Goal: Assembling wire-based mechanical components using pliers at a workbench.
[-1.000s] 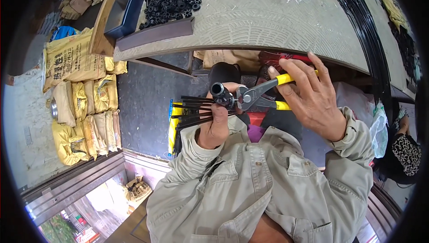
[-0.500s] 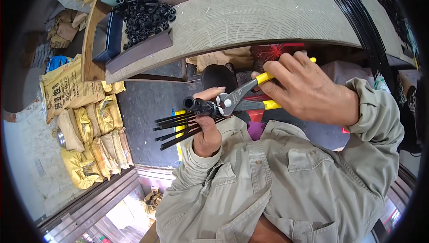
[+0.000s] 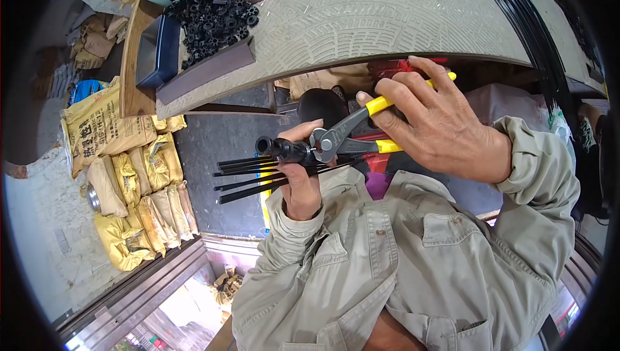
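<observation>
Black fittings (image 3: 213, 9) heap on the workbench (image 3: 387, 21) beyond both hands.

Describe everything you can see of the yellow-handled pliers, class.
The pliers have grey metal jaws, a round pivot and two yellow-sleeved handles. They lie roughly level, jaws pointing left, closed on the end of a short black tube. The right hand wraps both handles, its fingers over the upper one. The left hand holds the tube and thin black rods just below the jaws.
</observation>
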Motion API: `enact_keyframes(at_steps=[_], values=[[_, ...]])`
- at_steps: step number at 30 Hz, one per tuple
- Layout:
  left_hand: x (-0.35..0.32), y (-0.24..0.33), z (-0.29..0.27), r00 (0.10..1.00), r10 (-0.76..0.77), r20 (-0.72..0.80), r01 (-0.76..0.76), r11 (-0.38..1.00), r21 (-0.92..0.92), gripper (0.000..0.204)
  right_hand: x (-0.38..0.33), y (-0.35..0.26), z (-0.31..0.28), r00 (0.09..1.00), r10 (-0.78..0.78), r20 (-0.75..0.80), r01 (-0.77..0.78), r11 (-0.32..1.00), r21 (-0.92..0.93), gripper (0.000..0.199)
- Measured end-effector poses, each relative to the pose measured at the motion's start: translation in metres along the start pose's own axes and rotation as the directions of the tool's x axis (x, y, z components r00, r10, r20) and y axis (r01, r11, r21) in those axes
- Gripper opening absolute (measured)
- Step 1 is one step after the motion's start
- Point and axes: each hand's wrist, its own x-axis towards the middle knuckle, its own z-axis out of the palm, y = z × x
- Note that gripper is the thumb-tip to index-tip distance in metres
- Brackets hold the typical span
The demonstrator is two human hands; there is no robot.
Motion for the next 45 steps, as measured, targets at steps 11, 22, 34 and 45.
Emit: enact_keyframes(at_steps=[11,22,34,45], values=[[-0.003,-0.014,0.001,0.990,0.130,-0.053,-0.108,0.946,0.305,0.070,-0.006,0.006,-0.003,0.957,-0.100,0.273,0.068,0.990,0.123,0.026],[0.008,-0.004,-0.013,0.948,0.002,0.319,0.009,0.999,-0.032,0.073,0.007,0.034,-0.020,0.765,-0.322,0.558,-0.423,0.401,0.812,0.028],[0.002,-0.006,-0.005,0.968,0.032,0.249,-0.024,0.999,-0.032,0.060,0.017,0.038,-0.013,0.717,-0.372,0.589,-0.405,0.465,0.787,0.026],[0.015,-0.016,-0.013,0.963,0.078,0.256,-0.049,0.992,-0.118,0.067,0.012,0.043,-0.007,0.767,-0.381,0.516,-0.363,0.406,0.839,0.024]])
